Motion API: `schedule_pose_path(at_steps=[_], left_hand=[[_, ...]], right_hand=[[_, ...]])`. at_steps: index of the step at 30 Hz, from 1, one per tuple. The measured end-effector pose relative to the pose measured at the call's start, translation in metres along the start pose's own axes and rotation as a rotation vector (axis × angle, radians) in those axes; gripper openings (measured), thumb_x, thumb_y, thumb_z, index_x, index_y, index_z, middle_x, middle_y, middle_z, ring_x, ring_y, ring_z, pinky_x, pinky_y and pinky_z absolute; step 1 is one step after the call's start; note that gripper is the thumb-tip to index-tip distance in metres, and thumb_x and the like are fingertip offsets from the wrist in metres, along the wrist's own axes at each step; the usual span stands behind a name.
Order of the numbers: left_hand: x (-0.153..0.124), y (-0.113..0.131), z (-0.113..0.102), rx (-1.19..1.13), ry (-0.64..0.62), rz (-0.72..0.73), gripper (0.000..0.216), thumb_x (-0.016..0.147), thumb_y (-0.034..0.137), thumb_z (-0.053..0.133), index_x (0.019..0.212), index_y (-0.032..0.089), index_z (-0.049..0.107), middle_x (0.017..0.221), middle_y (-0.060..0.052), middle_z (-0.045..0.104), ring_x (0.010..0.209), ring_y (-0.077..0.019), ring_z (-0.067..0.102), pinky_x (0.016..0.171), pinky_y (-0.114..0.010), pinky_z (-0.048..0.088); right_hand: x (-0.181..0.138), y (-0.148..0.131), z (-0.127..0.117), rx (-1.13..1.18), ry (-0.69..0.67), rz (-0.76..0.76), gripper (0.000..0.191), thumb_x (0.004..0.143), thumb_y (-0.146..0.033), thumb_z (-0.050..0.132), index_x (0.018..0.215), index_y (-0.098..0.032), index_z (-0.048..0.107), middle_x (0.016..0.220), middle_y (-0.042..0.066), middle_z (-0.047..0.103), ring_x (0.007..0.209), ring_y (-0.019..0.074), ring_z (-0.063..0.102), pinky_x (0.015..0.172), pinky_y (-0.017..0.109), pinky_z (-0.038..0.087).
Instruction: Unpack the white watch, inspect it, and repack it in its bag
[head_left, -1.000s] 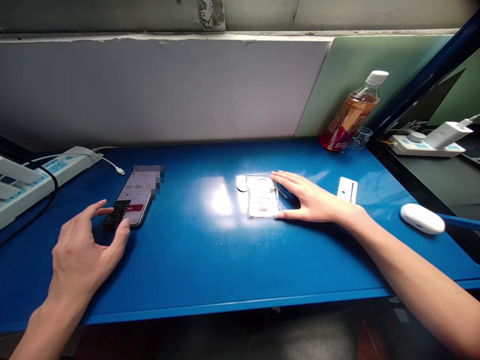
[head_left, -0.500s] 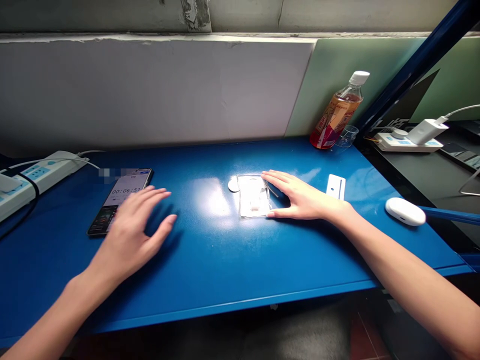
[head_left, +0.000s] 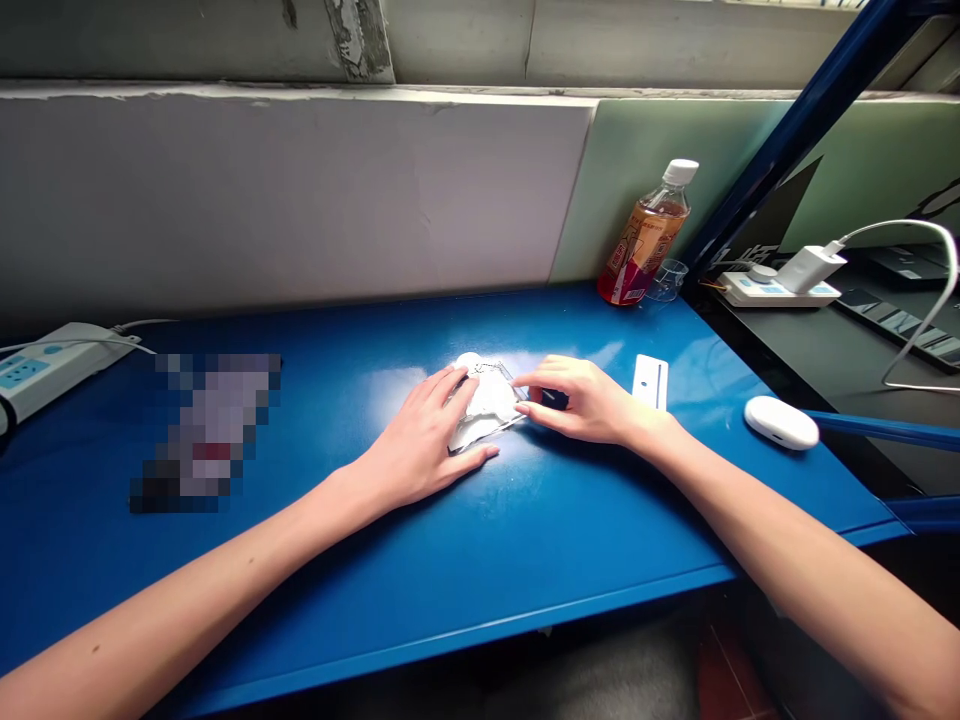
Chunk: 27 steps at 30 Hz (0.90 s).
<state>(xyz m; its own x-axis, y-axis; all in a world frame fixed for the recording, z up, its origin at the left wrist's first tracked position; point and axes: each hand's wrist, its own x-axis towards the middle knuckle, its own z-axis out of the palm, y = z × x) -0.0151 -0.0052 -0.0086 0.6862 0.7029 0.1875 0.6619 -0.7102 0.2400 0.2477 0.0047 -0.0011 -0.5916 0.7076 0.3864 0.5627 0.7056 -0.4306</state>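
Note:
A small clear plastic packet (head_left: 491,405) with white contents lies on the blue desk, glaring under the light; its contents are hard to make out. My left hand (head_left: 424,430) rests over its left side, fingers stretched out and thumb apart. At the packet's right edge, my right hand (head_left: 574,400) has its fingers curled, thumb and forefinger tips pinching that edge. Just behind the packet lies a white round piece (head_left: 469,360), partly hidden. Near my right wrist is a white card-like plate (head_left: 650,380) with a dark slot.
On the left lie a blurred-out phone (head_left: 217,425) and a white power strip (head_left: 67,360). A drink bottle (head_left: 645,235) leans at the back right beside a clear plastic cup (head_left: 667,280). A white earbud case (head_left: 781,423) sits near the desk's right edge.
My left hand has moved right from beside the phone onto the packet. My right hand's fingers have curled at its edge, and the packet has turned askew. The view has shifted slightly.

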Motion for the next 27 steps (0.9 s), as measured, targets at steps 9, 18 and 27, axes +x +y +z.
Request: schedule_pose_path(at_steps=[9, 18, 27], left_hand=[[0.001, -0.019, -0.003, -0.115, -0.007, 0.022, 0.065, 0.094, 0.052, 0.058, 0.148, 0.018, 0.045, 0.154, -0.020, 0.040, 0.141, -0.0358, 0.041, 0.113, -0.052, 0.041], [-0.002, -0.013, -0.005, -0.135, 0.126, 0.008, 0.058, 0.090, 0.046, 0.066, 0.133, 0.009, 0.057, 0.131, -0.020, 0.057, 0.120, -0.0325, 0.056, 0.102, -0.047, 0.050], [-0.001, -0.017, -0.001, -0.099, 0.193, 0.095, 0.042, 0.100, 0.044, 0.054, 0.126, 0.011, 0.061, 0.123, -0.017, 0.068, 0.112, -0.0315, 0.064, 0.095, -0.048, 0.053]], right_hand=[[-0.001, 0.000, -0.003, 0.012, -0.091, 0.029, 0.063, 0.083, -0.051, 0.073, 0.133, -0.016, 0.059, 0.134, 0.018, 0.059, 0.123, 0.0323, 0.058, 0.104, 0.048, 0.050], [-0.002, 0.000, -0.004, 0.014, -0.136, 0.098, 0.069, 0.079, -0.056, 0.075, 0.136, -0.021, 0.058, 0.135, 0.016, 0.060, 0.126, 0.0354, 0.056, 0.104, 0.053, 0.049], [-0.002, 0.001, -0.002, -0.017, -0.057, -0.073, 0.048, 0.088, -0.043, 0.071, 0.130, -0.022, 0.064, 0.129, 0.015, 0.064, 0.118, 0.0311, 0.061, 0.099, 0.049, 0.052]])
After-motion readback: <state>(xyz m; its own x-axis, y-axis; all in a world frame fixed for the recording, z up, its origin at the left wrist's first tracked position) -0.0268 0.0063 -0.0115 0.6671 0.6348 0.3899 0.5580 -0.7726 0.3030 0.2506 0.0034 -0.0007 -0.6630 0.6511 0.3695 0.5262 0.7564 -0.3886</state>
